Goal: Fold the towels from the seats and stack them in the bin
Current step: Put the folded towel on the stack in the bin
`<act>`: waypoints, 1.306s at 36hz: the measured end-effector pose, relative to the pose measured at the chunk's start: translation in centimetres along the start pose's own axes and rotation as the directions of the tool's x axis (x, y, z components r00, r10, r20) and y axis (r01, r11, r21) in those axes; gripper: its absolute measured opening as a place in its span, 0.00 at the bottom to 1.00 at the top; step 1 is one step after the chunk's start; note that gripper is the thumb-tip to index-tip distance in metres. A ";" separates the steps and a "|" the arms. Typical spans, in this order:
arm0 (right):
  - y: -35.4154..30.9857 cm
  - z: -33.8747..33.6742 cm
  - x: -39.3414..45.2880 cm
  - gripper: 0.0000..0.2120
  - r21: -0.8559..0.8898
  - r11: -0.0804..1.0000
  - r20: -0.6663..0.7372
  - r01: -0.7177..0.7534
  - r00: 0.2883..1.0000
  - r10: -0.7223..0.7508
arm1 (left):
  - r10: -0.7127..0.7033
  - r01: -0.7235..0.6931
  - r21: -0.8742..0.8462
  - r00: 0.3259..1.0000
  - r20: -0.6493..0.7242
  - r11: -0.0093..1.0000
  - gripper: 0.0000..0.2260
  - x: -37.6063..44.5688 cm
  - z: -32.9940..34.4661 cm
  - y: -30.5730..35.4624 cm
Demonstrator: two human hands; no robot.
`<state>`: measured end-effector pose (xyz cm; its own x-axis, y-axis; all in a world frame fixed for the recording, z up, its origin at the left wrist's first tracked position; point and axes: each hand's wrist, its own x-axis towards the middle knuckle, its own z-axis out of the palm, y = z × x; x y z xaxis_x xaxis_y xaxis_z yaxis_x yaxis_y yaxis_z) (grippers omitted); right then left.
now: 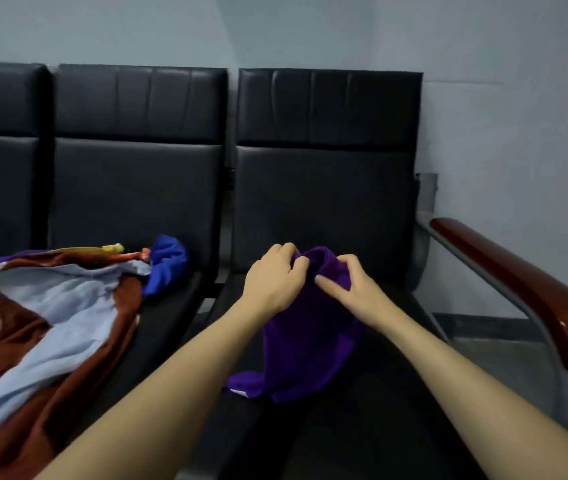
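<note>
Left hand: fingers curled over the top edge of the purple towel, pinching it.
Right hand: close beside the left, thumb and fingers gripping the same bunched top edge.
Why held so: probably to find an edge or corner and shake the cloth flat before folding.
Purple towel: hangs from both hands, its lower end resting on the black seat beneath them.
Towel pile: left of the left hand, unfolded light blue, rust-brown and blue cloths heaped on the neighbouring seat.
Armrest: right of the right hand.
Bin: not in view; contents cannot be told.
</note>
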<state>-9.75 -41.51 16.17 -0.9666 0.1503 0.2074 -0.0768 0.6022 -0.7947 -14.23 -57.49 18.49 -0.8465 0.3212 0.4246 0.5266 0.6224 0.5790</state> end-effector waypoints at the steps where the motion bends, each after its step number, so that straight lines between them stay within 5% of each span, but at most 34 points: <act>1: 0.7 -0.7 -0.4 0.30 -0.060 0.998 -0.001 -0.010 1.000 0.010 | 0.005 -0.005 -0.001 1.000 0.015 1.000 0.10 0.1 0.6 0.5; 4: 3.1 -3.5 -1.7 0.34 -0.188 0.980 -0.051 -0.063 0.997 0.054 | 0.072 -0.070 -0.034 0.995 0.071 0.997 0.09 0.8 3.4 2.6; 9: 5.7 -6.3 -2.5 0.13 -0.312 0.945 -0.187 -0.093 0.982 0.035 | 0.196 -0.185 -0.085 0.969 0.147 0.979 0.13 1.4 6.3 5.0; 17: 6.3 -8.5 -3.7 0.04 0.000 0.999 -0.308 0.048 0.950 -0.046 | 0.284 -0.249 -0.159 0.923 0.261 0.955 0.16 1.3 7.9 8.1; 22: 5.5 -9.3 -3.8 0.02 -0.160 0.986 -0.226 0.036 0.971 -0.072 | 0.296 -0.238 -0.294 0.939 0.172 0.926 0.13 1.0 6.8 8.8; 31: 2.1 -11.2 -3.2 0.03 -0.235 0.971 -0.325 0.032 0.939 -0.110 | 0.373 -0.410 0.125 0.896 0.240 0.904 0.13 2.1 3.4 9.9; 38: -1.5 -13.0 -3.4 0.05 -0.247 0.963 -0.268 0.106 0.948 -0.172 | 0.360 -0.365 0.310 0.930 0.075 0.878 0.14 3.0 0.4 11.0; 42: -3.0 -13.9 -3.5 0.07 -0.207 0.970 -0.207 0.125 0.964 -0.169 | 0.318 -0.307 0.211 0.948 -0.019 0.928 0.12 2.9 -0.9 12.4; 47: -4.8 -14.1 -3.5 0.04 -0.198 0.959 -0.307 0.202 0.916 -0.256 | 0.232 -0.234 -0.021 0.970 -0.074 0.972 0.05 2.5 -2.2 14.0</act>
<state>-2.52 -33.88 27.23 -0.7911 0.2243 0.5690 -0.2205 0.7631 -0.6075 -8.83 -49.51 29.18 -0.6929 0.4036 0.5975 0.7119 0.5147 0.4778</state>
